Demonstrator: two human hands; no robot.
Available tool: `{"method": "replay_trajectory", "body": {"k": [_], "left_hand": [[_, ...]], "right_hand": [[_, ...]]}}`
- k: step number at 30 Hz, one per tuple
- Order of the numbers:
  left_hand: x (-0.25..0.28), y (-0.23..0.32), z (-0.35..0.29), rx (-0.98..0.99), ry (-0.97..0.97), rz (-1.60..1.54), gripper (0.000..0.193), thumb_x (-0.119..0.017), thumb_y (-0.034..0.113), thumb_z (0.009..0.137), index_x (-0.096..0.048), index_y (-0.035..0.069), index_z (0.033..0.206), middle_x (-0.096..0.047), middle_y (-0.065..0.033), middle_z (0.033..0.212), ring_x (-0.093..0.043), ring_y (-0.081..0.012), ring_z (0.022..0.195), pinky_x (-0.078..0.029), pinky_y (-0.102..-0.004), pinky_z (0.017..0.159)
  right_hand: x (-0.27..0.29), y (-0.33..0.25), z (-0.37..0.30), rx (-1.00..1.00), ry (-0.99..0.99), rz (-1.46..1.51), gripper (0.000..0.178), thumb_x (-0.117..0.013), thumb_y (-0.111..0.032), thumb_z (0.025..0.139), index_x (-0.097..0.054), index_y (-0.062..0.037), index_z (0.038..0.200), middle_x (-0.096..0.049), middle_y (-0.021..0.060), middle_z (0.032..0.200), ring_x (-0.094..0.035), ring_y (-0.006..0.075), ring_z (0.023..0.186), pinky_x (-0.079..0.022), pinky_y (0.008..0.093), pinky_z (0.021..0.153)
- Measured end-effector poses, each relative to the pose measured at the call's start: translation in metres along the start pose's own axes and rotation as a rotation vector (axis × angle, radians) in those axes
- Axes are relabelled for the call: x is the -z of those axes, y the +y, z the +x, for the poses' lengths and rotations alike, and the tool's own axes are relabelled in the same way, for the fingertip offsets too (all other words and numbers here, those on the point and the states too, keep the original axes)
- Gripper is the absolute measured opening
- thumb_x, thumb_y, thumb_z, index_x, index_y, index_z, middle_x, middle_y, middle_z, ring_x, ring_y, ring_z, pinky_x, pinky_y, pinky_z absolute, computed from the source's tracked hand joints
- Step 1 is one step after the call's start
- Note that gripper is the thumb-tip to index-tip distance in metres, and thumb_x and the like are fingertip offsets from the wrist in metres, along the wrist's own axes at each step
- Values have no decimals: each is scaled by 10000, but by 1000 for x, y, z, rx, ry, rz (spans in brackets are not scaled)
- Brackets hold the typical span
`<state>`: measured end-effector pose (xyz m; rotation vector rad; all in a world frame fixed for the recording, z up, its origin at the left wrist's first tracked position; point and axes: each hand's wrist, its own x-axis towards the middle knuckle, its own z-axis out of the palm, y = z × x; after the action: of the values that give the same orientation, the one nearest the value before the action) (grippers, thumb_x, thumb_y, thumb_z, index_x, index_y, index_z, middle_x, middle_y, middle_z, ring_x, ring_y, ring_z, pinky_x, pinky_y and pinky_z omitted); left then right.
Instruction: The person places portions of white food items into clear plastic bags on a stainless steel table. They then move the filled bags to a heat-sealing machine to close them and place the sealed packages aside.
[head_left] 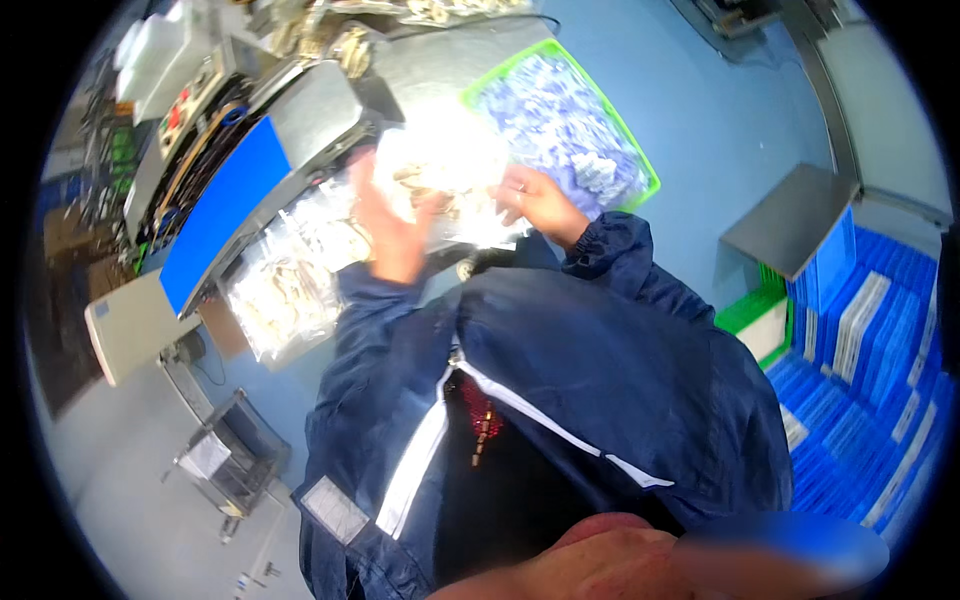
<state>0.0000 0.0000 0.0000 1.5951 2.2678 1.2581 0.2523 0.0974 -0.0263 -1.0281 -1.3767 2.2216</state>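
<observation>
Under a very bright light, a clear plastic bag [450, 180] with pale cream pieces in it lies in front of me. The glare hides what exactly the pieces are. My left hand [395, 230], smeared by motion, is at the bag's left side with its fingers spread and thumb apart. At the right edge of the bag, my right hand [545, 205] has its fingers curled together on the plastic. More clear bags of pale pieces [285, 290] lie left of my left hand. Beyond my right hand stands a green crate [610, 95] full of small blue-and-white packets [560, 120].
A metal table [440, 60] carries more bagged pieces at its far edge. To the left stand a blue-screened panel [225, 215] and a beige box [140, 325]. On the right are stacked blue crates [870, 320] and a dark board [790, 220].
</observation>
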Motion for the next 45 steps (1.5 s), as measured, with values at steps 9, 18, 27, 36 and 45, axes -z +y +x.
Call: {"method": "replay_trajectory", "body": {"k": [9, 18, 27, 36, 45], "left_hand": [[11, -52, -38, 995, -459, -1116, 360, -638, 165, 916, -564, 19, 1237, -608, -61, 1195, -561, -179, 1098, -402, -336, 1001], [-6, -79, -66, 1143, -256, -1176, 315, -622, 178, 917, -566, 28, 1189, -591, -49, 1163, -526, -175, 1127, -400, -351, 986], [0, -75, -59, 1170, -216, -1142, 316, -630, 195, 914, -565, 21, 1170, -594, -77, 1154, -549, -214, 1102, -428, -369, 969], [26, -81, -78, 1155, -100, -1171, 318, -617, 184, 917, -554, 18, 1180, -582, -83, 1152, -541, -217, 1103, -430, -370, 961], [53, -88, -95, 1112, -139, -1545, 482, -561, 241, 955, -431, 2, 1353, -514, -173, 1345, -522, -324, 1227, -435, -483, 1032]], "right_hand": [[80, -26, -26, -86, 165, -646, 311, -709, -290, 858, -643, -17, 990, -655, 69, 963, -633, 181, 721, -493, 319, 706], [123, 33, -18, 148, 680, -1124, 182, -712, -196, 774, -627, -69, 873, -606, 140, 830, -614, 341, 809, -484, 442, 708], [116, 23, 48, 363, 480, -1533, 181, -638, -256, 812, -665, -86, 869, -599, 137, 847, -596, 355, 837, -478, 470, 733], [121, 19, 54, 237, 483, -1174, 205, -639, -270, 807, -695, -74, 814, -641, 159, 895, -614, 385, 843, -484, 456, 743], [-30, -87, 27, 169, -90, -472, 113, -670, -143, 885, -653, -40, 927, -645, 9, 797, -622, 101, 676, -497, 247, 622]]}}
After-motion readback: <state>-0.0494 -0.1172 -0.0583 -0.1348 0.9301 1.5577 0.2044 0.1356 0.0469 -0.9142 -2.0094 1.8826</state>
